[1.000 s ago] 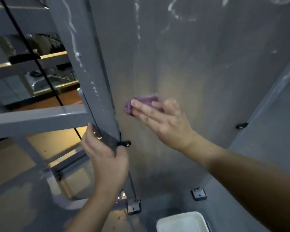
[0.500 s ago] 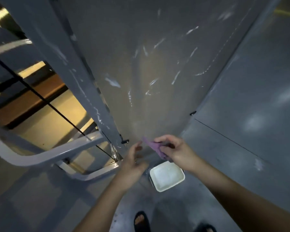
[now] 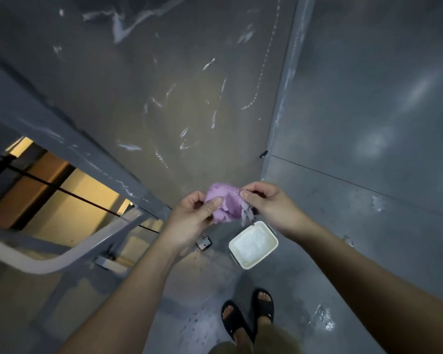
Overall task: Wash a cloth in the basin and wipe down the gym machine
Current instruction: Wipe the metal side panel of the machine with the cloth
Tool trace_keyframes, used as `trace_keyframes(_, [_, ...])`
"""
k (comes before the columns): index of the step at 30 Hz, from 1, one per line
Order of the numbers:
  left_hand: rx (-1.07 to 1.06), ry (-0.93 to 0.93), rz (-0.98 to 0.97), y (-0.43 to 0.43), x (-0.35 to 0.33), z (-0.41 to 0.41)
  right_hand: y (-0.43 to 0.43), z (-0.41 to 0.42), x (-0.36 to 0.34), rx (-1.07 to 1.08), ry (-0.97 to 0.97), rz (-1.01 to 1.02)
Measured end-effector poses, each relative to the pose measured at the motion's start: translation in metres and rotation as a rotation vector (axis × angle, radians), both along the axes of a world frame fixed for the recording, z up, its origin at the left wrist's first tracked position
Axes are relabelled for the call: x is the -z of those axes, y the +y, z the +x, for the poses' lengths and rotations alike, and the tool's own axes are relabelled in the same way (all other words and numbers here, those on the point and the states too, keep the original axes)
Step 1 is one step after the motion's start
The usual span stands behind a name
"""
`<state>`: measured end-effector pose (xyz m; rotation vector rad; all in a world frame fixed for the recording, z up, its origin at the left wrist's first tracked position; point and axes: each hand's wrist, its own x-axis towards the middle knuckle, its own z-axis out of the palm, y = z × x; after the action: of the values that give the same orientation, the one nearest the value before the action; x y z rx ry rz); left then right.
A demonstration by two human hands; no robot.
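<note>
A purple cloth (image 3: 226, 204) hangs crumpled between both hands in front of me. My left hand (image 3: 189, 218) pinches its left side with thumb and fingers. My right hand (image 3: 269, 204) pinches its upper right edge. A white rectangular basin (image 3: 253, 245) holding pale water stands on the floor directly below the cloth. The gym machine's broad grey panel (image 3: 164, 85) rises ahead, streaked with white marks. Its slanted grey frame beam (image 3: 69, 146) runs down the left side.
A pale curved bar (image 3: 69, 256) and black cables (image 3: 92, 200) sit at lower left of the machine. A bolted foot plate (image 3: 204, 243) lies beside the basin. My feet in black sandals (image 3: 248, 315) stand on the wet grey floor (image 3: 356, 226).
My right hand left the panel with the cloth and came down above the basin. My left hand let go of the frame beam and took hold of the cloth. The view tilted downward.
</note>
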<state>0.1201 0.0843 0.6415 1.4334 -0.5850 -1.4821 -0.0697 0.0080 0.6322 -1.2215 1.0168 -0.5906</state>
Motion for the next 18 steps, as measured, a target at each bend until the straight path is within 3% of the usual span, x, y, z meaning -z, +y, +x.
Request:
trace_keyframes(8, [0.011, -0.062, -0.005, -0.014, -0.021, 0.005, -0.013, 0.005, 0.013, 0.036, 0.058, -0.156])
trace_keyframes(13, [-0.007, -0.241, 0.059, -0.019, -0.018, 0.008, -0.005, 0.021, 0.012, 0.088, 0.223, -0.48])
trace_keyframes(18, [0.072, -0.132, 0.122, -0.023, -0.019, 0.031, 0.018, 0.062, 0.021, 0.013, 0.101, -0.365])
